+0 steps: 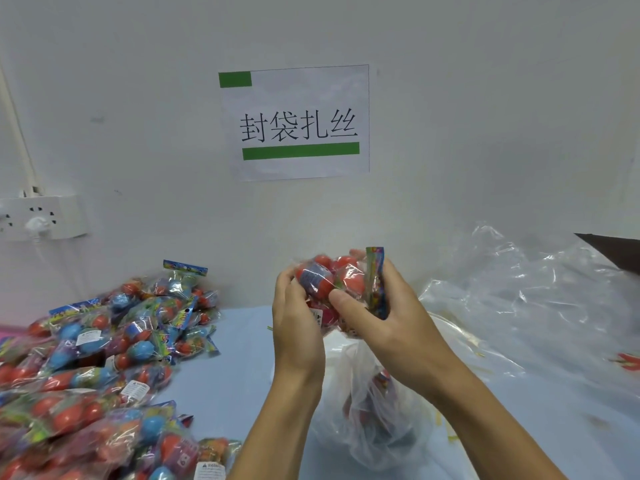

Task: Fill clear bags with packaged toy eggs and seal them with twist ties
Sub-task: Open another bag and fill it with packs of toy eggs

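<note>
Both my hands hold one packet of toy eggs (334,282), red and blue eggs in clear wrap with a colourful header card on its right side. My left hand (298,327) curls round the packet's left side. My right hand (384,317) grips its right side, thumb across the front. The packet hangs above a clear bag (374,410) standing on the light blue table (235,375); that bag holds at least one packet. A big pile of egg packets (100,368) covers the table's left side.
A heap of empty clear bags (530,306) lies at the right against the wall. Thin yellow-green twist ties (453,434) are scattered beside the bag. A wall socket (41,218) and a paper sign (298,123) are on the wall behind.
</note>
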